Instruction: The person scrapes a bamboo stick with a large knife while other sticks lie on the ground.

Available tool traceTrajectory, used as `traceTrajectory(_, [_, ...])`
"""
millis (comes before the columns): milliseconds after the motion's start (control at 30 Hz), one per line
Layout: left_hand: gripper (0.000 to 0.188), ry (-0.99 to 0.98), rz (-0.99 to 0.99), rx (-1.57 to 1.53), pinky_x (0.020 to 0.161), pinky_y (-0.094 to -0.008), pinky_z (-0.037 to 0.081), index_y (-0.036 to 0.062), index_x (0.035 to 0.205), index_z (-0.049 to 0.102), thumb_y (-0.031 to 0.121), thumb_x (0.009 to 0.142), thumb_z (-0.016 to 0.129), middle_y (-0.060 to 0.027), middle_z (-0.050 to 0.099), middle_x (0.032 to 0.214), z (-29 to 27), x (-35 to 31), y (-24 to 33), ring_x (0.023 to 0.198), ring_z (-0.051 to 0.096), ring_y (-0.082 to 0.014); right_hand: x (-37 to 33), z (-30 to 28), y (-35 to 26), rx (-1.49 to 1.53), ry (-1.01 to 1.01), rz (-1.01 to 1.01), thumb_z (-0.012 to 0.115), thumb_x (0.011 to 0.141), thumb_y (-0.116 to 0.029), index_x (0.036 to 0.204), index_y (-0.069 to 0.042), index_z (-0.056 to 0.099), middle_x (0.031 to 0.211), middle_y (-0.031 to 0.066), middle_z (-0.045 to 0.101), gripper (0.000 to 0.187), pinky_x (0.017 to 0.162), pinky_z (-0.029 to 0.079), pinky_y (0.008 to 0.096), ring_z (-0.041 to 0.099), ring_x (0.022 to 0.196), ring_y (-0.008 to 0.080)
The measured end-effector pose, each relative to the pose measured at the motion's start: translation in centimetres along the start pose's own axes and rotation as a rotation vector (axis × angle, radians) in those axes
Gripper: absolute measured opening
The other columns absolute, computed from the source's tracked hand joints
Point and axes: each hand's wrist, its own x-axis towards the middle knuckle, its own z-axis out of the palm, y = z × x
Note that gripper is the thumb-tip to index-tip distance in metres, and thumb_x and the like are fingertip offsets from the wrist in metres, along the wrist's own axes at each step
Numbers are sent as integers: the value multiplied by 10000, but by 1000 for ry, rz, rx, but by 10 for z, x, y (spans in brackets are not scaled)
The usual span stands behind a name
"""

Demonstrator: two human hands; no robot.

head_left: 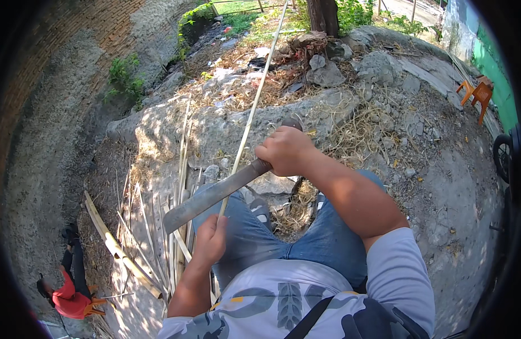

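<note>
My right hand (287, 151) is wrapped round the dark handle of a machete (215, 195), whose broad grey blade slants down to the left over my lap. A long, thin pale strip, apparently bamboo (251, 121), runs from my left hand (210, 240) up and away past the far end of the ground. My left hand pinches its near end, thumb uppermost. The blade crosses the strip a little beyond that hand; whether its edge touches the strip I cannot tell.
Split bamboo pieces (122, 248) and several thin strips lie left of my legs. Curly shavings (356, 121) cover the ground ahead, near rocks (326, 74) and a tree trunk (323, 17). A person in red (71, 296) sits far left. Orange chairs (480, 97) stand far right.
</note>
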Motion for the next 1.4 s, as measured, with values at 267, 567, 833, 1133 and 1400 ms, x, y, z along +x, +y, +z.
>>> traceTrajectory(267, [297,-53,12,-74,593,-271,416,27,907,584,254,1086,512,37,512,704,-31,-21,-12,656,449,-67,-28,-15,68,50,108,546,730,744,-198,887,-130,658,822,93,711,174,799,547,483,709,860,341])
traceTrajectory(567, [321,-31,-56,-57,579,-316,412,10,877,560,263,1072,530,-33,489,657,-19,-18,-14,634,453,-103,-15,-9,35,42,71,335,716,756,-203,902,-142,661,827,80,711,168,778,552,468,715,847,312])
traceTrajectory(833, [334,-77,3,-18,563,-335,405,1,867,559,267,1068,543,-49,492,650,-35,-22,-17,609,443,-119,-10,-6,27,-2,36,146,709,740,-183,883,-142,670,809,79,714,153,764,549,453,720,828,299])
traceTrajectory(1133, [347,-77,7,86,555,-324,389,4,844,560,270,1067,559,-24,477,645,-49,-38,-25,617,435,-105,-24,-14,59,45,63,647,723,782,-212,924,-126,667,880,102,727,175,792,559,490,719,882,332])
traceTrajectory(1400, [338,-43,-21,-32,551,-304,386,11,890,588,290,1075,549,15,489,661,-34,-34,-29,627,431,-81,-15,-6,30,44,25,393,720,748,-190,910,-143,673,849,73,722,176,808,551,469,722,867,316])
